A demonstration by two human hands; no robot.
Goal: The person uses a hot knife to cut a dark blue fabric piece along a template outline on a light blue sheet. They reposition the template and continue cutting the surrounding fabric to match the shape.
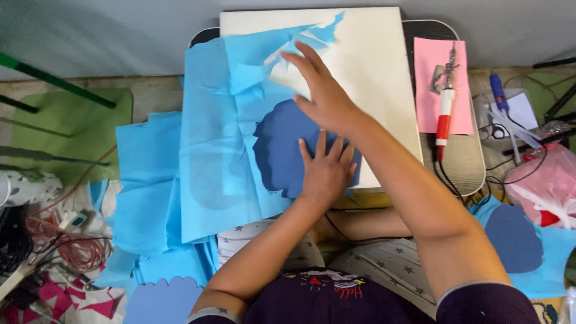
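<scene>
The left hand (326,170) lay flat, fingers spread, pressing down on a dark blue paper cutout (281,150) with a scalloped edge that sat on the lower left part of a white board (384,72). The right hand (321,87) reached across above it, open and released, its fingertips touching the torn edge of a light blue sheet (222,132) where that sheet overlapped the board's top left corner — neither hand was clenched or gripping anything. The light blue sheet draped off the left side of the board, creased down its middle, and lay over more light blue sheets (144,180) piled further left. The board rested on a small tray table (465,162) with a dark rim. To the right of the board, on the same table, lay a pink sheet of paper (429,90), and on it a red and white glue gun (444,108) with its cord trailing towards the person. Further right were a blue-handled tool (497,90) and a pink plastic bag (549,180). Another dark blue cutout (513,237) lay on light blue paper by the person's right elbow, well apart from the board. At the lower left sat a paler blue scalloped cutout (162,300), near a tangle of cables (72,243).
</scene>
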